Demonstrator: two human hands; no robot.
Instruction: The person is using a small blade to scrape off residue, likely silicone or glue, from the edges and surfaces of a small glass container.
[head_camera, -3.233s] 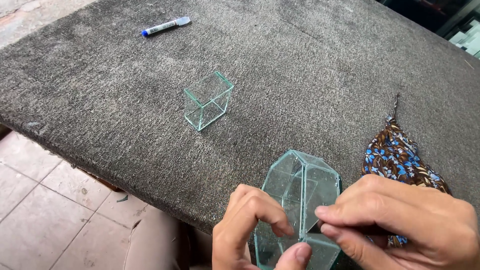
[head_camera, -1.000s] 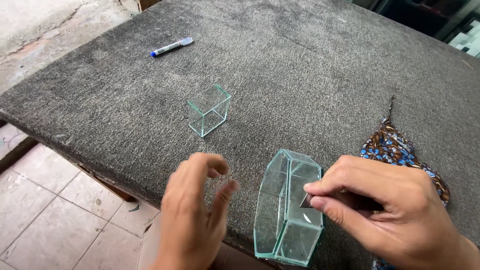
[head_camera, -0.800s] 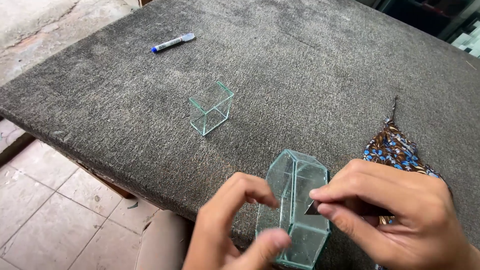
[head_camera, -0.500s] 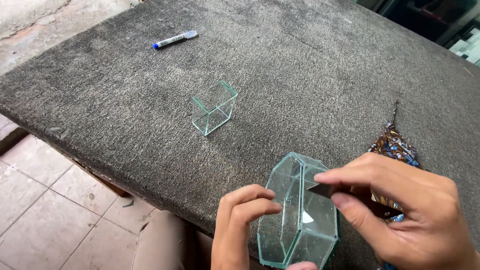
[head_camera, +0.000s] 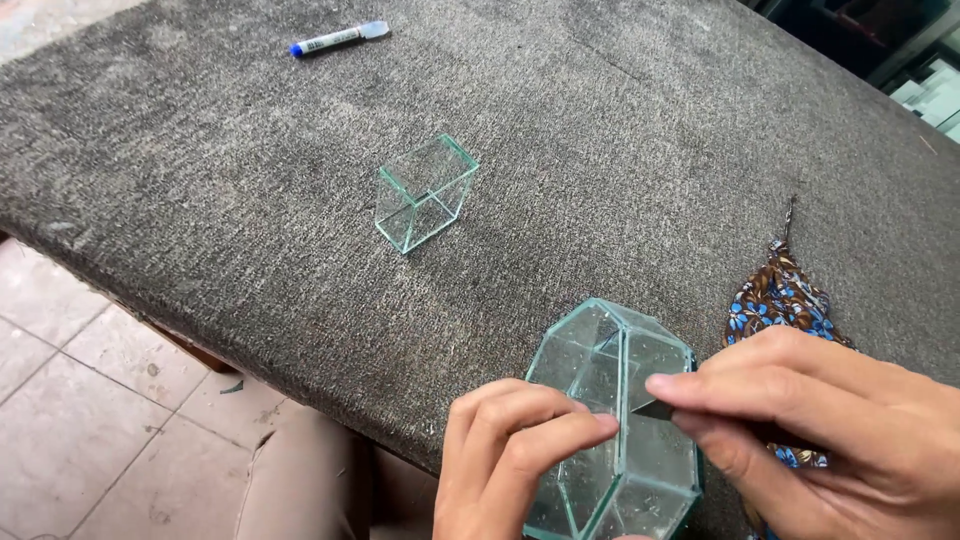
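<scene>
An octagonal clear glass container (head_camera: 585, 350) with green edges lies on its side at the near edge of the grey carpeted table (head_camera: 600, 130). My left hand (head_camera: 505, 460) grips its near side, fingers curled over the rim. My right hand (head_camera: 830, 420) pinches a small dark blade (head_camera: 655, 408) and presses its tip against the container's inner seam. A smaller open rectangular glass box (head_camera: 425, 192) stands alone farther out on the table, apart from both hands.
A blue-and-white marker pen (head_camera: 335, 39) lies at the far left of the table. A brown and blue floral cloth (head_camera: 780, 300) sits under my right wrist. Tiled floor (head_camera: 90, 400) shows beyond the table's left edge.
My left hand let go of the container, lifted off, then came back and took hold of its near side. My right hand kept the blade at the seam.
</scene>
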